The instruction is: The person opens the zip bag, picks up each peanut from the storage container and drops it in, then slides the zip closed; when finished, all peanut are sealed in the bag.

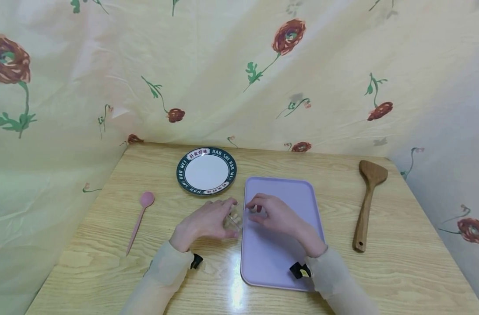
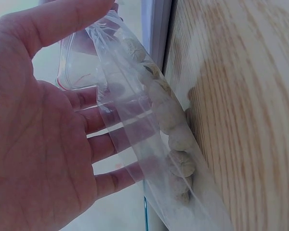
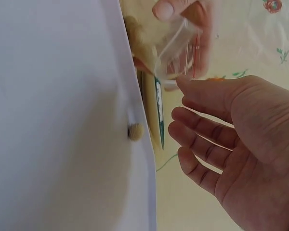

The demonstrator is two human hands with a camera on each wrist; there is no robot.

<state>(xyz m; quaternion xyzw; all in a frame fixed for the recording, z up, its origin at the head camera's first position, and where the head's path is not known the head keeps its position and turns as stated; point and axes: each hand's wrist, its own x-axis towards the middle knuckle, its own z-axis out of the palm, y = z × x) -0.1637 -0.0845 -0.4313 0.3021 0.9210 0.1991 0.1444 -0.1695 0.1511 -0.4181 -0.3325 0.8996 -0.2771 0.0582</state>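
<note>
My left hand (image 1: 209, 221) holds a clear zip bag (image 2: 130, 115) at the tray's left edge, thumb at its top and fingers spread along its side. Inside the bag lie several wrinkled tan pieces (image 2: 164, 108) that look like peanuts in the shell. A red line runs along the bag's mouth, which faces my right hand (image 1: 276, 214). That hand hovers over the upper left of the lilac tray (image 1: 279, 258), fingers loosely bent and nothing visible between them. Its thumb overlaps the bag's edge in the right wrist view. One small tan piece (image 3: 136, 131) sits on the tray near its rim.
Behind the hands stands a white plate (image 1: 183, 175) with a dark green lettered rim. A pink spoon (image 1: 138, 223) lies at the left, and a wooden spatula (image 1: 366, 205) at the right. A flowered curtain (image 1: 208, 87) hangs along the table's back edge.
</note>
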